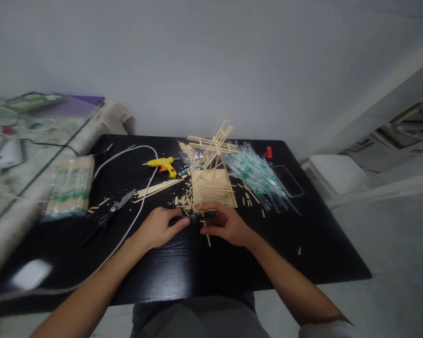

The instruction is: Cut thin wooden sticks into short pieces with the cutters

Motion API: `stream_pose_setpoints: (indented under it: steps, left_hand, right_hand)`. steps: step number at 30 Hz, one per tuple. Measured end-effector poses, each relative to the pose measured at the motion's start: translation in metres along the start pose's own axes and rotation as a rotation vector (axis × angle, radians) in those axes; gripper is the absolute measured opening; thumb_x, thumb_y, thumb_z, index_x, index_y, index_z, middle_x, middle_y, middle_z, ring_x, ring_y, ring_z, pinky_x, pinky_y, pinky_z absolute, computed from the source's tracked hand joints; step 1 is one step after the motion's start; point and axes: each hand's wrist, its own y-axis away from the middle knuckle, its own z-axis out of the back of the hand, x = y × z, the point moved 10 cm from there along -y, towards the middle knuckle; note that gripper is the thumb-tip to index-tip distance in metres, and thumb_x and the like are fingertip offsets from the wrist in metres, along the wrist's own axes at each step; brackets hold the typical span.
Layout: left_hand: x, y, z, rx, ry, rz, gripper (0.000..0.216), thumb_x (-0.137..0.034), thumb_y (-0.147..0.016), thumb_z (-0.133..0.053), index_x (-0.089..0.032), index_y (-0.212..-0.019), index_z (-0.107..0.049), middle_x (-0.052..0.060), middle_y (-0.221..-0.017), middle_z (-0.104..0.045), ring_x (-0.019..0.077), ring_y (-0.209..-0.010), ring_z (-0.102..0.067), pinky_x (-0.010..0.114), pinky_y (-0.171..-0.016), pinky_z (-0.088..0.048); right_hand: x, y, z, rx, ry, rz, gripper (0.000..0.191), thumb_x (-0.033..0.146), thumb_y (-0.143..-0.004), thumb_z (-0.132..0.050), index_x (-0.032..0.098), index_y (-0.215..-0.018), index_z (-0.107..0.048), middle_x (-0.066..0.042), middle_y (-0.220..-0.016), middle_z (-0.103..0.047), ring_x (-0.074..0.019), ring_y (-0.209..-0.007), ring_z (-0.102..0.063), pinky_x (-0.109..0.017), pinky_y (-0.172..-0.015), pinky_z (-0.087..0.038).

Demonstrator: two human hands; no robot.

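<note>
My left hand (162,226) is closed round one end of a small dark tool (196,217), whose kind I cannot make out. Close on its right, my right hand (229,225) curls its fingers round a thin wooden stick (207,238) that points toward the table's front edge. The tool's right end lies under the right fingers. Just beyond both hands, more loose sticks (215,191) rest on a square wooden panel (200,176). Short cut pieces (184,202) are scattered beside the left fingers. Behind the panel stands an open frame of glued sticks (214,145).
On the black table (268,253) are a yellow glue gun (164,164), scissors (114,211), plastic-wrapped sticks (70,185), clear-and-green wrappers (259,173) and a red object (269,152). A white cable (137,218) curves along the left. A white stool (336,173) stands right.
</note>
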Motion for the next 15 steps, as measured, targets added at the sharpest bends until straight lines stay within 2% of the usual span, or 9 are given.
stream_pose_setpoints:
  steps: [2, 5, 8, 12, 15]
  left_hand:
    - [-0.002, 0.000, -0.002, 0.013, 0.009, -0.012, 0.048, -0.054, -0.101, -0.039, -0.020, -0.089, -0.070, 0.003, -0.079, -0.073, 0.0185, -0.073, -0.068, 0.028, -0.070, -0.043]
    - [-0.001, 0.000, -0.003, 0.018, -0.018, -0.014, 0.048, -0.054, -0.101, -0.038, -0.020, -0.092, -0.071, 0.003, -0.079, -0.073, 0.0184, -0.072, -0.068, 0.028, -0.069, -0.042]
    - [0.002, 0.000, -0.004, 0.014, -0.100, 0.002, 0.053, -0.057, -0.101, -0.037, -0.020, -0.084, -0.071, 0.004, -0.073, -0.072, 0.0189, -0.067, -0.067, 0.029, -0.065, -0.038]
    - [0.010, 0.000, 0.003, -0.008, -0.206, 0.078, 0.061, -0.063, -0.099, -0.034, -0.020, -0.071, -0.067, 0.005, -0.064, -0.068, 0.0201, -0.063, -0.064, 0.029, -0.062, -0.034]
    - [0.020, 0.000, 0.011, -0.015, -0.222, 0.155, 0.063, -0.067, -0.096, -0.035, -0.020, -0.070, -0.067, 0.006, -0.065, -0.067, 0.0215, -0.065, -0.064, 0.029, -0.063, -0.034]
  right_hand:
    - [-0.002, -0.001, -0.001, 0.011, -0.022, -0.028, 0.049, 0.021, -0.073, -0.087, 0.024, -0.119, -0.071, -0.005, -0.120, -0.067, -0.0174, -0.100, -0.068, -0.027, -0.084, -0.059]
    - [-0.008, -0.003, -0.002, 0.011, -0.080, -0.070, 0.055, 0.021, -0.067, -0.090, 0.024, -0.119, -0.073, -0.002, -0.108, -0.071, -0.0147, -0.086, -0.069, -0.026, -0.079, -0.060]
    - [-0.009, -0.005, 0.000, -0.012, -0.089, -0.056, 0.056, 0.020, -0.063, -0.093, 0.023, -0.116, -0.074, -0.001, -0.103, -0.073, -0.0142, -0.084, -0.070, -0.025, -0.078, -0.060]
    - [-0.014, -0.005, 0.004, -0.029, -0.064, -0.081, 0.058, 0.020, -0.065, -0.092, 0.025, -0.119, -0.073, -0.001, -0.102, -0.075, -0.0126, -0.074, -0.072, -0.024, -0.072, -0.060]
    - [-0.013, -0.004, 0.008, -0.043, -0.046, -0.083, 0.058, 0.020, -0.069, -0.090, 0.025, -0.124, -0.071, 0.001, -0.083, -0.077, -0.0133, -0.071, -0.074, -0.023, -0.068, -0.058]
